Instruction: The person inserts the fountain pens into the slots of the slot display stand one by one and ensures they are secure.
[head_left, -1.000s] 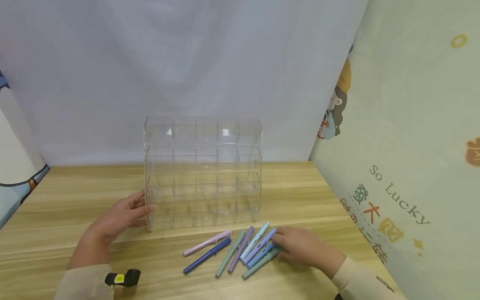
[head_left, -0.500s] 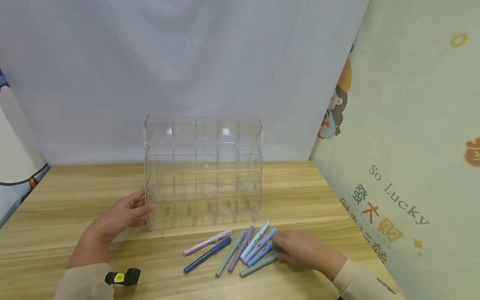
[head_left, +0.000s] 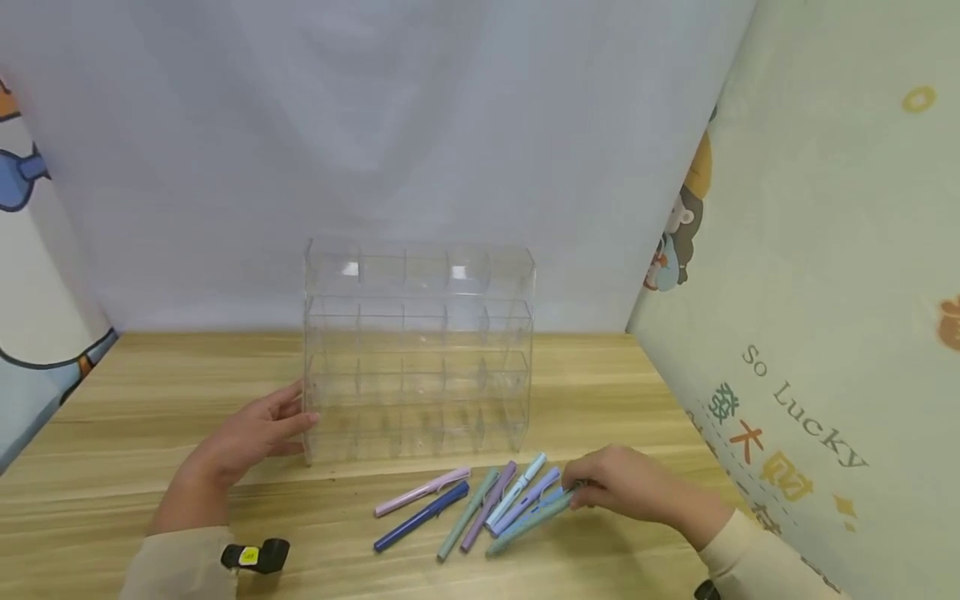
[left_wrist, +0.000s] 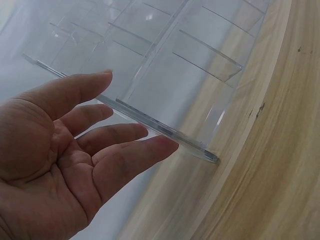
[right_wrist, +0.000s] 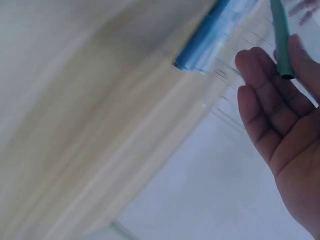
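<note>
A clear acrylic rack (head_left: 420,333) with tiers of divided compartments stands upright on the wooden table. My left hand (head_left: 251,433) is at its left side, relaxed fingers and thumb right at the edge of the side panel (left_wrist: 150,122). My right hand (head_left: 633,487) pinches a green pen (right_wrist: 281,42) by one end between thumb and fingers, its other end slanting down to the left. Beside it, in a loose fan before the rack, lie a pink pen (head_left: 422,492), dark blue pen (head_left: 420,517), second green pen (head_left: 467,517), purple pen (head_left: 489,507) and several bluish pens (head_left: 517,492).
The wooden table (head_left: 172,392) runs back to a pale cloth (head_left: 450,125). A printed wall panel (head_left: 825,292) borders the right side, and another printed cloth (head_left: 45,275) is at the left. A black wrist camera mount (head_left: 257,556) sits by the left sleeve.
My right hand has lifted slightly and moved right with the green pen, drawing it off the neighbouring pens. The left hand stays at the rack. The head view has shifted slightly.
</note>
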